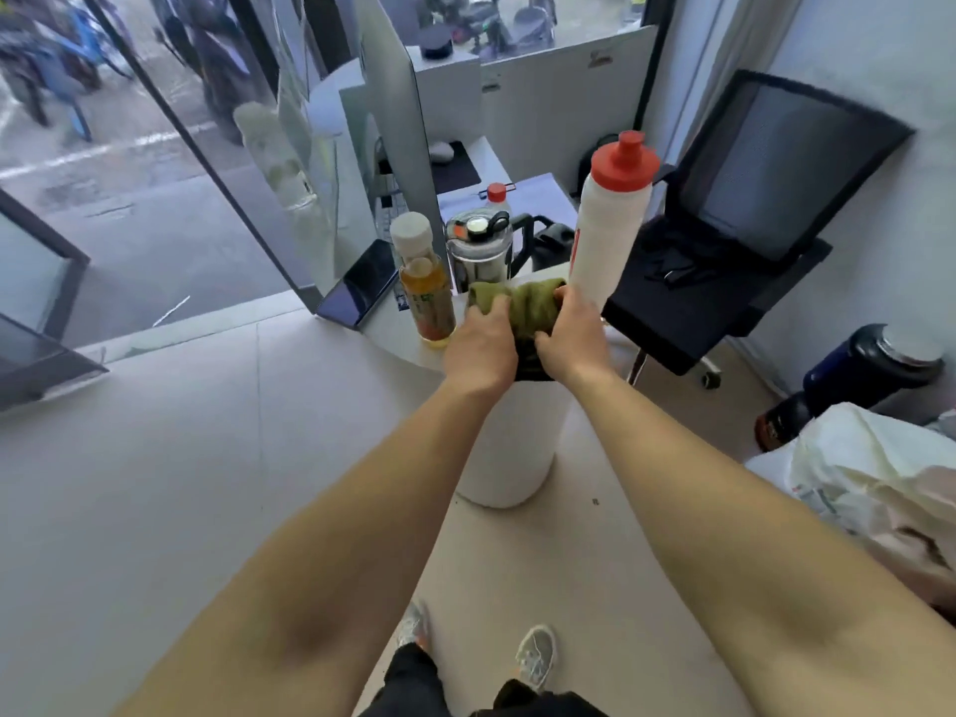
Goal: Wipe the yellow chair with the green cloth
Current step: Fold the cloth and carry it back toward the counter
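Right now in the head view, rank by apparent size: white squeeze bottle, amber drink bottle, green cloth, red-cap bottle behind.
1. white squeeze bottle
2. amber drink bottle and green cloth: look alike, and both hands cover part of the cloth
3. red-cap bottle, farther back and mostly hidden

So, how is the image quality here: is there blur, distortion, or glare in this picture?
Head view: wide-angle bending curves the door frame and stretches both forearms; soft daylight, faint shadows; street outside is blurred; both hands, left hand and right hand, on the green cloth are reasonably sharp; reflections on the glass panel.
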### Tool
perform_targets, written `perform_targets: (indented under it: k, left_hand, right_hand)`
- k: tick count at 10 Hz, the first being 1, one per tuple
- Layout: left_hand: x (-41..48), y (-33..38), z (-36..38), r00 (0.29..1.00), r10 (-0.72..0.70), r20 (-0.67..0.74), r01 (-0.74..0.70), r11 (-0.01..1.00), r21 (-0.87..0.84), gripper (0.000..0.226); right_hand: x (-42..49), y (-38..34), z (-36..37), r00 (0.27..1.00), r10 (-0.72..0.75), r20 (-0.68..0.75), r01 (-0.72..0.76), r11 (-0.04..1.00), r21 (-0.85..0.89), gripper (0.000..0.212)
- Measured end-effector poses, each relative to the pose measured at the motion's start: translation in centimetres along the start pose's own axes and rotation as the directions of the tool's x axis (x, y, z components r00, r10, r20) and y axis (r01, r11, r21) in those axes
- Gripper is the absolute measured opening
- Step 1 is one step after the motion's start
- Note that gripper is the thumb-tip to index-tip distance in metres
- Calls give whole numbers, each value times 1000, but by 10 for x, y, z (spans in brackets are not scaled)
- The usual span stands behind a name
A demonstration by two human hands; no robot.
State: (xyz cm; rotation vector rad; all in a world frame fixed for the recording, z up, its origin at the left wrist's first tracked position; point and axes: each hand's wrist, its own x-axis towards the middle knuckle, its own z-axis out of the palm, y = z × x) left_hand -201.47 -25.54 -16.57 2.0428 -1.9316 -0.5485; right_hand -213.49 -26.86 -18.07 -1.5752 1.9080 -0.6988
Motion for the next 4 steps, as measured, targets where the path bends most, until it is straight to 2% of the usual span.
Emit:
perform_targets:
  k: [1,2,3,4]
  left_hand:
    - [-5,0,-5,998,38,-42,-33,992,123,21]
    - [-20,-4,-10,984,139,-115,-114,973,200,28]
    - [-38,-13,-16,979,169,-116,-139,962,233,36]
    - [-49,-21,-27,982,172,-84,-153,969,194,44]
  right_hand:
    - [-7,6,-2,1000,11,-25,-18,957,-289,48]
    - [-19,9,-14,993,-95,-74,55,905,-422,50]
    - [-34,10,-30,986,-165,-20,136,873,-469,45]
    - [-47,5,-47,983,-182,4,161,859,-486,44]
